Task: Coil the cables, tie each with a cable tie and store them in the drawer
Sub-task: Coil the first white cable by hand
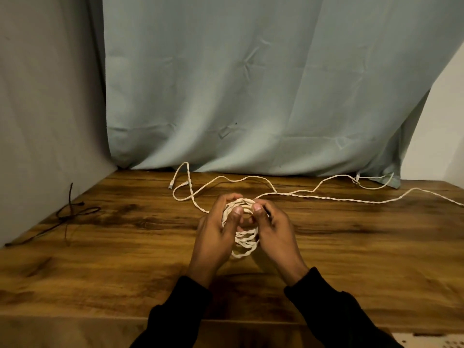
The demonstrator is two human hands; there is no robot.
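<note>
- Black sleeves [334, 310] sit closest to me, wrists leading forward over the brown wood-grain counter [100, 272].
- My left hand [213, 237] and right hand [276, 232] each curl round one side of the cream twisted-cord cable coil [244, 241], thumbs pinching its top loops.
- Coiling is the step in hand, I judge: beyond my fingers the loose cream cable tail [326, 198] trails away to my right.
- Next move calls for gathering that slack loop by loop without letting the coil spring apart.
- Far to the left of my left hand lies a thin dark cord [67, 214]; I can't tell whether it is a tie.
</note>
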